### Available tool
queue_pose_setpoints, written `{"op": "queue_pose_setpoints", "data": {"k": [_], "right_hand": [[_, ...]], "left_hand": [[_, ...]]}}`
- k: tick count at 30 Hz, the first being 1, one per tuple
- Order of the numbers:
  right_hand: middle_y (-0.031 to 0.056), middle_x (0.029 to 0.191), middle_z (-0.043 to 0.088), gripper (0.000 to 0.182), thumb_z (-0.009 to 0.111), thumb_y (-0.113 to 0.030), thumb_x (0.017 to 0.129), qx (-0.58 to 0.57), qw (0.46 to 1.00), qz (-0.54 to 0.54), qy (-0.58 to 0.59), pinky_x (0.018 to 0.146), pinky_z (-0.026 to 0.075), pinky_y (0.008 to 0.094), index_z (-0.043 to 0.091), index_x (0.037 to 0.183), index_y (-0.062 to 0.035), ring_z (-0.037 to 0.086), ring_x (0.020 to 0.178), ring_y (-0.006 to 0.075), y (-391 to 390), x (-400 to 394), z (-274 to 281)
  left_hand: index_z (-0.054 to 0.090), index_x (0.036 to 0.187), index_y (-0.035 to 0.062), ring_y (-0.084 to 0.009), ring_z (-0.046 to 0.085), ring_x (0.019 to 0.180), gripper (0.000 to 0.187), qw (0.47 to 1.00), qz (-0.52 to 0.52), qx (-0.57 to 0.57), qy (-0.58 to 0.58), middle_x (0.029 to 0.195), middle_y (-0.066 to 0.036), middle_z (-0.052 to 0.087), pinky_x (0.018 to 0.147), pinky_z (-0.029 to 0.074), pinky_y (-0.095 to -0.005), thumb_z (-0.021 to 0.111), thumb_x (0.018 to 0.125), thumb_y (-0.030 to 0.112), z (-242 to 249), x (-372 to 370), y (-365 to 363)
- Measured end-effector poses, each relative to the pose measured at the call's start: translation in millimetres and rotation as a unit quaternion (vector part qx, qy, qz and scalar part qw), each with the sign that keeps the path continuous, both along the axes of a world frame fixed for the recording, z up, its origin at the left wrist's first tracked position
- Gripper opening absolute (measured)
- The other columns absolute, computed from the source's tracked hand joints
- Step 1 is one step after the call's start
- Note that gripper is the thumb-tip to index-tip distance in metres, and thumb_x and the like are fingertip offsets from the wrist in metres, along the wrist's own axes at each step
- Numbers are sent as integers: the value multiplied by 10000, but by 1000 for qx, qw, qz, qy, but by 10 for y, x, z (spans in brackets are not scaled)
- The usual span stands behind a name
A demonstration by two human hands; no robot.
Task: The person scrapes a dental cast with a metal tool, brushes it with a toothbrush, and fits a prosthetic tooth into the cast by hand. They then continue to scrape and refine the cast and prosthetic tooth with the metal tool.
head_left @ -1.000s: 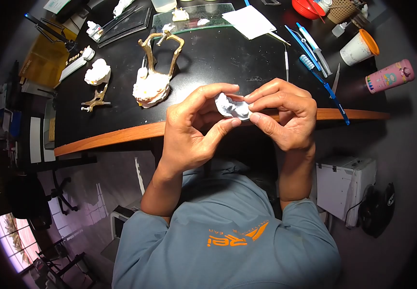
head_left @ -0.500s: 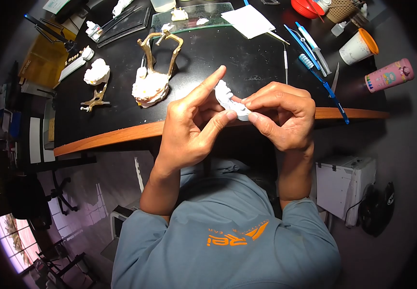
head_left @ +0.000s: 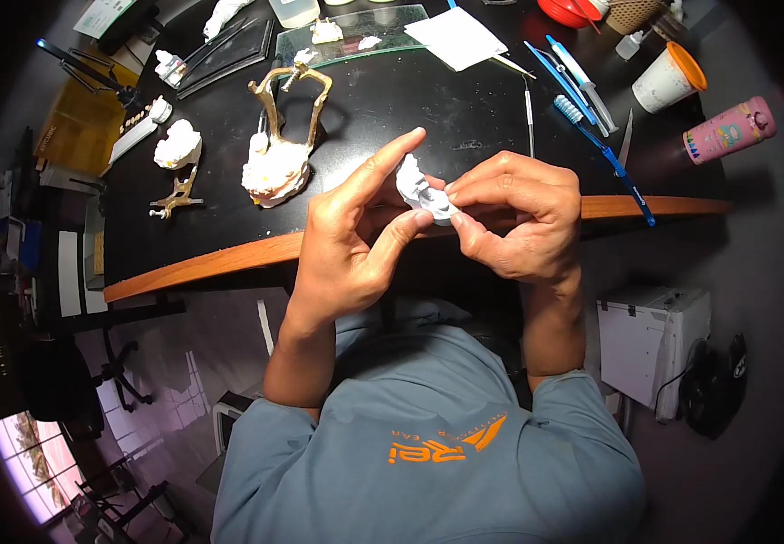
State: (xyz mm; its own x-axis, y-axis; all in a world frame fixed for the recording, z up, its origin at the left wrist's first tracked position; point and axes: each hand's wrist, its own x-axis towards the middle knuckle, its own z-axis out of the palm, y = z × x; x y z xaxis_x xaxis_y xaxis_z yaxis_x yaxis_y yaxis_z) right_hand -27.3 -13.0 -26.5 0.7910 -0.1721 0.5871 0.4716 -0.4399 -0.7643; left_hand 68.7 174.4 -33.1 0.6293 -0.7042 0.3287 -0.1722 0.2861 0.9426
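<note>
A white dental cast (head_left: pixel 422 193) is held up between both hands, just above the table's wooden front edge. My left hand (head_left: pixel 353 236) grips its left side, thumb at the lower edge and index finger pointing up. At the cast's right end, my right hand (head_left: pixel 521 218) pinches it between thumb and fingertips. Left of my hands, a brass articulator (head_left: pixel 317 118) stands on the black table (head_left: pixel 392 113) with a white plaster model (head_left: pixel 274 172) at its base. Farther left is another plaster model (head_left: pixel 177 145) beside a smaller brass piece (head_left: pixel 175 195).
A glass plate (head_left: pixel 392 36) and white paper (head_left: pixel 455 38) lie at the back. To the right are a metal tool (head_left: pixel 529 118), a syringe (head_left: pixel 582 83), a blue toothbrush (head_left: pixel 614 163), a cup (head_left: pixel 659 89) and a pink bottle (head_left: pixel 727 131).
The cast has turned slightly in my fingers. Both hands appear a little farther left, and the whole table view has shifted slightly too.
</note>
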Motion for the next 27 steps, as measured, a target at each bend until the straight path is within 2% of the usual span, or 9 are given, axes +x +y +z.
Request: {"op": "queue_pose_setpoints", "data": {"k": [5, 9, 17, 21, 25, 27], "right_hand": [[100, 832, 751, 141, 807, 59, 727, -32, 999, -2, -19, 581, 602, 246, 777, 860, 27, 741, 686, 140, -28, 12, 16], [92, 810, 746, 114, 806, 54, 731, -23, 1000, 3, -11, 568, 581, 243, 777, 835, 18, 726, 663, 140, -26, 8, 7], [106, 820, 745, 133, 775, 80, 758, 3, 1000, 12, 7, 598, 599, 252, 750, 881, 37, 751, 689, 136, -13, 6, 7], [105, 818, 744, 139, 761, 86, 763, -40, 999, 5, -3, 607, 604, 255, 738, 891, 38, 754, 693, 138, -5, 34, 45], [133, 819, 763, 163, 780, 70, 736, -121, 992, -23, -22, 615, 600, 283, 748, 889, 24, 762, 701, 187, -22, 41, 112], [141, 830, 769, 172, 793, 65, 727, -113, 993, -22, -20, 619, 598, 288, 751, 887, 20, 764, 705, 203, -3, 31, 137]], "left_hand": [[476, 1565, -13, -150, 728, 967, 644, 1000, 4, 11, -13, 1119, -137, 745, 861, 621, -298, 669, 957, -102, 11, 3, -5], [462, 1577, -17, -123, 712, 858, 644, 999, 11, 28, -22, 1035, -125, 757, 787, 607, -284, 662, 967, -74, -24, 20, 8], [461, 1574, -30, -113, 696, 780, 632, 998, 24, 41, -37, 868, -82, 709, 742, 593, -280, 653, 973, -59, 0, 19, 4], [477, 1560, -38, -126, 712, 785, 627, 997, 44, 38, -52, 889, -100, 719, 741, 597, -289, 658, 961, -68, -36, 27, -14], [491, 1547, -40, -139, 730, 804, 629, 996, 59, 34, -57, 918, -121, 728, 740, 609, -296, 668, 945, -83, -7, 7, -27], [491, 1545, -42, -144, 734, 808, 630, 996, 64, 31, -52, 926, -126, 731, 740, 612, -298, 669, 942, -88, 10, -3, -28]]}}
